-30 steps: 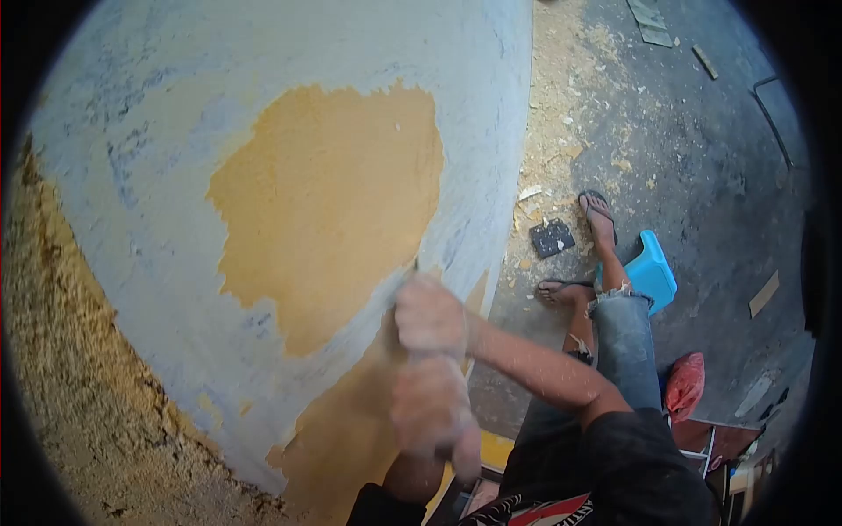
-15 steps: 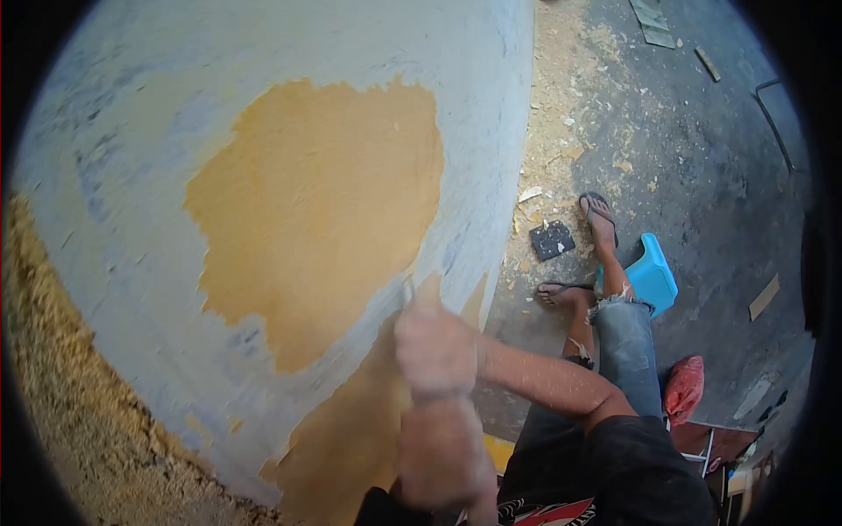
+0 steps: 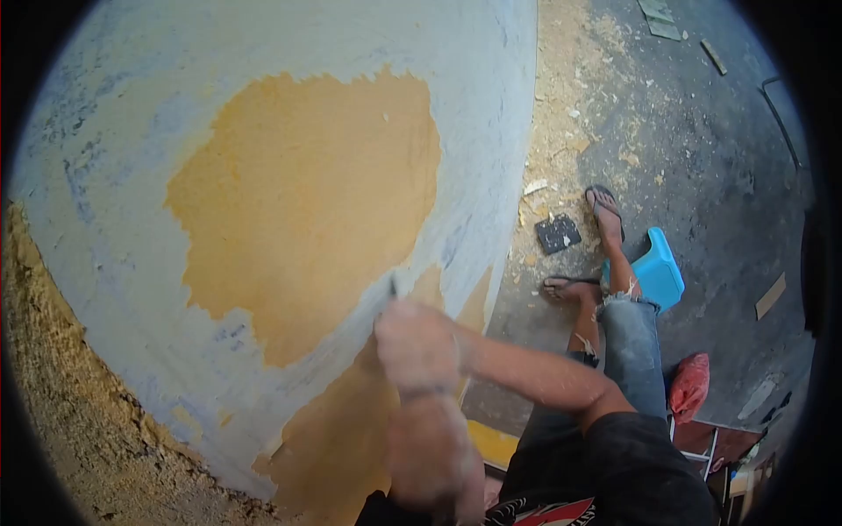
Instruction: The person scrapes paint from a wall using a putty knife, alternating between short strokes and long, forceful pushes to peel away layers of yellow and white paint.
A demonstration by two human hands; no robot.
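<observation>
A thin tool with a dark tip [image 3: 393, 286] juts from the top of my right hand [image 3: 416, 344], which is closed round it. Motion smears the tool, so its exact kind cannot be made out. My left hand [image 3: 431, 451] is also closed, in line just below the right one, and seems to grip the same tool; its handle is hidden by the fingers. The tip is at a large pale grey-white surface [image 3: 474, 167], which has ragged-edged tan patches. The biggest tan patch [image 3: 307, 210] lies up and left of the tip, and another tan patch [image 3: 329, 438] is left of my hands.
Rough brown crumbly material [image 3: 79, 421] borders the surface at lower left. Pale shavings [image 3: 570, 96] litter the dark floor at right. A black flat block [image 3: 557, 234], my sandalled feet [image 3: 605, 210], a light-blue plastic stool [image 3: 660, 276] and a red bag [image 3: 690, 386] are there too.
Both hands and the tool have shifted a little left, still closed in the same stacked grip. The whole view has moved slightly; the tan patches look much the same.
</observation>
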